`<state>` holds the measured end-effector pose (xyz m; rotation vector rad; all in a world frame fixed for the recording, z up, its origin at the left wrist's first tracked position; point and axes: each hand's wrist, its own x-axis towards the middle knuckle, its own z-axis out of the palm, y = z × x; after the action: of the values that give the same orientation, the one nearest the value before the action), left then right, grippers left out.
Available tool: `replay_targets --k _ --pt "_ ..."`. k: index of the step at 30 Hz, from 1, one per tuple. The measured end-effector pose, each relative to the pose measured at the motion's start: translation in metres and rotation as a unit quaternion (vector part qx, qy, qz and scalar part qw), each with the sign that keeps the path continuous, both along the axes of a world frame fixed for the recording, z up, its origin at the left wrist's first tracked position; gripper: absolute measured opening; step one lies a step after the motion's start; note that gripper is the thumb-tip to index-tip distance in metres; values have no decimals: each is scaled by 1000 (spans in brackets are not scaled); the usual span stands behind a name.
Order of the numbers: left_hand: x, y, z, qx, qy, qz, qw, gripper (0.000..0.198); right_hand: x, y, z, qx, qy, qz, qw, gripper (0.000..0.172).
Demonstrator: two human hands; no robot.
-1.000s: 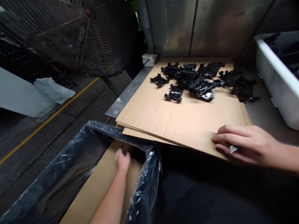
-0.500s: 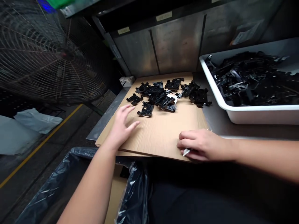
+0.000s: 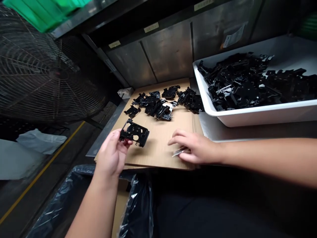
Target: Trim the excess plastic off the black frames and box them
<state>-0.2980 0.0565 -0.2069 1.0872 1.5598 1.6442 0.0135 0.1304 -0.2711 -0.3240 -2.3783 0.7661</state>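
Observation:
Between the thumb and fingers of my left hand is a flat black plastic frame with round and slotted cut-outs. It is tilted and lifted above the cardboard sheet. My right hand is low over the cardboard's right front part, its fingers curled around a thin, pale, pointed tool; most of that tool is hidden in the palm. Farther back on the cardboard lies a loose heap of similar black plastic parts, with one separate part at its left.
A white tub heaped with black parts stands on the right. At the left is a large caged fan. A dark plastic bag lining hangs below the front edge. A green bin sits on the shelf overhead.
My left hand has taken the nearest black frame from in front of the heap and brought it toward me. My right hand still holds the pointed tool, fingers slightly raised. The view has shifted right.

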Motion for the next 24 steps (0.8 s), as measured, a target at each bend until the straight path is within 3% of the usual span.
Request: replay_targets --k 5,9,14,19,22,24 --pt "73 -41 -2 -83 -187 -45 978 29 -2 -6 10 -134 113 -15 984 58" --pt "111 -64 -13 -106 -267 -62 956 30 -1 -15 18 -262 100 71 957 62" --pt "120 -78 -19 -147 -305 -70 938 42 3 -14 29 -368 87 119 918 63" --pt "128 -78 -18 -194 -317 -125 920 51 7 -15 40 -430 13 245 869 48" --pt "132 -74 -14 -192 -334 -138 913 54 9 -21 47 -468 25 223 855 41" --pt "135 -73 -13 -135 -349 -139 917 68 10 -23 51 -517 45 167 838 41"
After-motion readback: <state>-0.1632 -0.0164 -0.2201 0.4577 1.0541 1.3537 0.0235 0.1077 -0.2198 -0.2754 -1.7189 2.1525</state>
